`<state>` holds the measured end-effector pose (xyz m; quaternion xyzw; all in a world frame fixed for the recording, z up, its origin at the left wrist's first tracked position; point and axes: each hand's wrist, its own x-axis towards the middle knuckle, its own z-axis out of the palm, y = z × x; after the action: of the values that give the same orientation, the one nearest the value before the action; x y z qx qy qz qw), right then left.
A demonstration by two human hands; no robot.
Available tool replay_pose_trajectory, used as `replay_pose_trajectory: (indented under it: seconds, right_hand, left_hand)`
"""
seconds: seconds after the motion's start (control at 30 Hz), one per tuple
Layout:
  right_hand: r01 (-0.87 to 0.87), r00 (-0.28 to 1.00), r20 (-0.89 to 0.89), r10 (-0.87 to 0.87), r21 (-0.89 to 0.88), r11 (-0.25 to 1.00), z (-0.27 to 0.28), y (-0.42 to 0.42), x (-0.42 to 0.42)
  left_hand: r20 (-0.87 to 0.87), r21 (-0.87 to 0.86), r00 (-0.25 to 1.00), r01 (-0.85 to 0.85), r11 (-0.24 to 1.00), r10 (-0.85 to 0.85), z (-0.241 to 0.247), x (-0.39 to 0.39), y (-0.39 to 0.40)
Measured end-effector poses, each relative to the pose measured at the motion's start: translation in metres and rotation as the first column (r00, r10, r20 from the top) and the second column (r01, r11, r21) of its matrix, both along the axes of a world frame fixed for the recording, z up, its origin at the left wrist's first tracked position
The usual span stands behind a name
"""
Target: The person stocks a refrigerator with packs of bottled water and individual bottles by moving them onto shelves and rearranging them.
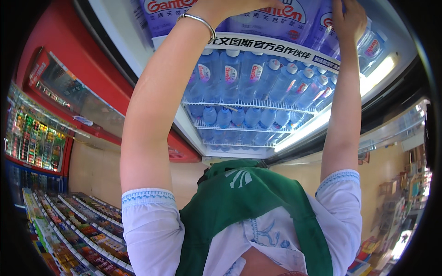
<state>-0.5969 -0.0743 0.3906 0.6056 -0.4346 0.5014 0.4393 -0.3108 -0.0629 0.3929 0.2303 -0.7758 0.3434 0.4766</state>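
Both arms reach up to shrink-wrapped packs of bottled water on the upper shelf of an upright display fridge. My left hand, partly cut off by the top edge, lies over the front of the middle purple Ganten pack; a metal bangle circles that wrist. Against the right-hand pack rests my right hand, its fingertips partly out of view. Whether either hand grips the plastic cannot be told. Below the printed shelf edge, blue Ganten bottles stand in rows on white wire racks.
A lit tube runs up the fridge's right side, beside the open glass door. Red coolers stand at the left. Shelves of packaged goods fill the lower left. Wooden furniture stands far right.
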Motion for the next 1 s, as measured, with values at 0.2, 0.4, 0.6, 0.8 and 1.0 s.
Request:
replay_pose_trajectory:
  seconds: [0.2,0.4,0.6,0.8,1.0]
  right_hand:
    - [-0.022,1.0,-0.001,0.022,-0.116,0.993,-0.005,-0.001,0.006]
    - [-0.056,0.998,0.018,0.059,-0.129,0.99,-0.003,0.004,0.014]
    - [-0.077,0.995,0.053,0.081,-0.081,0.994,-0.006,0.006,0.007]
    - [-0.074,0.997,0.002,0.074,-0.119,0.99,-0.006,0.0,0.003]
    - [-0.097,0.995,-0.02,0.095,-0.121,0.988,-0.007,0.0,0.002]
  left_hand:
    - [-0.059,0.016,0.998,0.005,1.0,-0.004,-0.003,-0.01,0.002]
    - [-0.047,-0.055,0.999,-0.001,0.998,-0.001,-0.005,-0.006,0.001]
    - [0.013,-0.009,0.999,0.033,0.999,-0.033,-0.008,-0.001,-0.005]
    - [0.041,0.1,0.996,0.077,0.992,-0.081,-0.005,0.007,-0.002]
    - [0.077,0.16,0.991,0.092,0.983,-0.105,0.0,0.011,-0.005]
